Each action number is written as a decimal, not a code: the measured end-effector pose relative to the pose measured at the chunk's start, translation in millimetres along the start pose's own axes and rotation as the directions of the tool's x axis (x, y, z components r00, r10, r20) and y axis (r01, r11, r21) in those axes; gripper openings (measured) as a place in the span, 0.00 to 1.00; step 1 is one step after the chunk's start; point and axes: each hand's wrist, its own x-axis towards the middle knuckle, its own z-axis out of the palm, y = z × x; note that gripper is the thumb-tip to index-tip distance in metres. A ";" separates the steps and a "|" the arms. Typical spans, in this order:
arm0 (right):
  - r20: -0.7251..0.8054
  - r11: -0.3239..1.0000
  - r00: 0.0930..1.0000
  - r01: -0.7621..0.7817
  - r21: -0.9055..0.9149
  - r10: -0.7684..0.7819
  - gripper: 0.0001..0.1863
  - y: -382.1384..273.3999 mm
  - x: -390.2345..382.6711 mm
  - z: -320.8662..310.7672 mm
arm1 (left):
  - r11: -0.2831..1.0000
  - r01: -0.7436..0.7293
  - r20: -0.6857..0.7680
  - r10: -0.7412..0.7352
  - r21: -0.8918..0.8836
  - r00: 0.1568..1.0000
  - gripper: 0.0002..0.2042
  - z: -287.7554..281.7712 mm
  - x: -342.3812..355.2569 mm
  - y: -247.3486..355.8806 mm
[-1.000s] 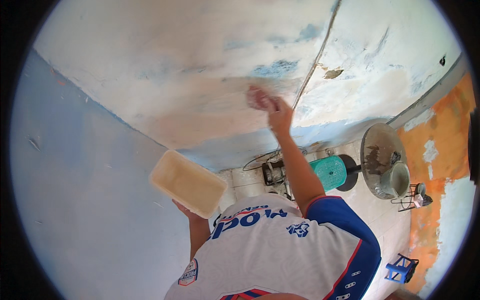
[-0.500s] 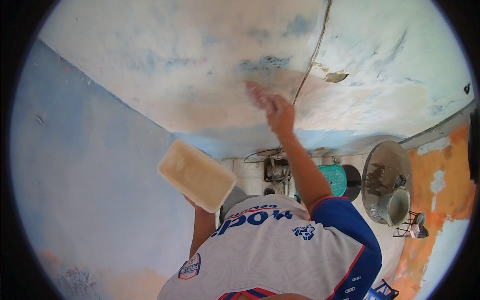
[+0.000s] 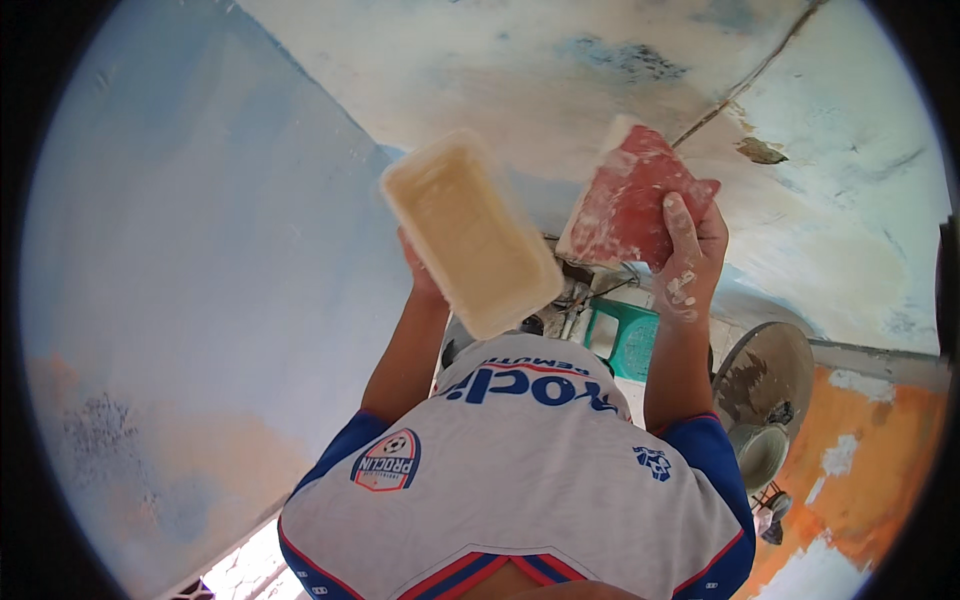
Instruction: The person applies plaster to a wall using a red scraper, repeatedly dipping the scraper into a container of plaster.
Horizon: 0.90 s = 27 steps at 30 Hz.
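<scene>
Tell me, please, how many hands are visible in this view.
2: the left hand, mostly hidden behind the beige tray, and the right hand, gripping the white-smeared red piece. No other hands show.

white shirt [image 3: 540, 490]: large blue lettering [image 3: 527, 386], upside down | shield badge [image 3: 387, 462]: smaller lettering, football | blue emblem [image 3: 652, 462]

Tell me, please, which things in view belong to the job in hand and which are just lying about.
In use: pale rectangular tray, beige inside, in the left hand; flat red piece smeared with white, in the right hand.

Seemingly lying about: green plastic stool; round stained table; round grey bucket.
</scene>
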 end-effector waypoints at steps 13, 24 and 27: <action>0.270 0.784 0.912 -0.082 -0.616 0.308 0.09 -10.0 14.2 -10.4 | 0.943 0.065 0.119 -0.109 0.326 0.987 0.33 31.0 22.5 -23.4; -0.005 0.822 1.000 0.002 -0.569 -0.006 0.08 -25.9 30.6 -93.5 | 0.954 0.044 0.121 -0.083 0.297 0.989 0.34 13.8 30.1 -24.9; 0.049 0.725 0.961 0.239 -0.646 -0.273 0.08 -28.0 24.5 -97.7 | 0.965 0.160 -0.002 -0.164 0.207 0.987 0.32 35.9 26.9 -15.3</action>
